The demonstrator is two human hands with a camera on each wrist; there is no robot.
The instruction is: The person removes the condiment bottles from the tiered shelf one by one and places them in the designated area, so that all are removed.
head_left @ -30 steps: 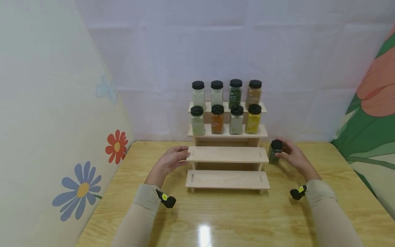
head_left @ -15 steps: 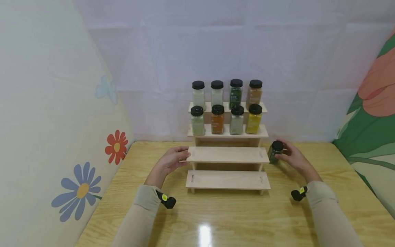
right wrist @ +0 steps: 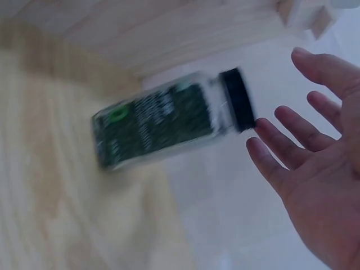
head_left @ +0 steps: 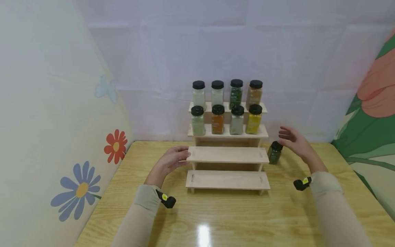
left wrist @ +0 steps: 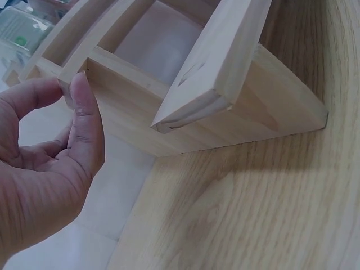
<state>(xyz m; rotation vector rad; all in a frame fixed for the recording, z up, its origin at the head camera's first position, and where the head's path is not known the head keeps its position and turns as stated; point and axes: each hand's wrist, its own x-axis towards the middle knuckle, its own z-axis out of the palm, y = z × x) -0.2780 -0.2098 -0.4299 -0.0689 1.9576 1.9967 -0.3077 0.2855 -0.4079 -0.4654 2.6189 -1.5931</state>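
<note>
A white backdrop (head_left: 172, 55) hung behind a wood-grain table (head_left: 216, 216), on which stood a four-tier stepped wooden rack (head_left: 228, 154). Both hands were at the rack's ends. The left hand (head_left: 172, 160) pinched the left end of the third board from the top between thumb and forefinger, just as it had a second earlier.

The change was on the other side. The right hand (head_left: 297, 142) had been curled around a spice jar of dark green flakes (head_left: 274, 155); now it had come up and away from the jar's body, thumb apart and fingers spread, near the cap. Whether a fingertip touched the cap I could not tell.

That jar stood upright on the table just beside the rack's right end, in about the same place as before, so it was, as I judged it, released and bearing its own weight rather than being carried. Eight more spice jars (head_left: 217, 123) stood four to a tier on the upper two boards, unmoved. Smallest was the released jar's black cap (right wrist: 239, 99), which looked fully seated.
</note>
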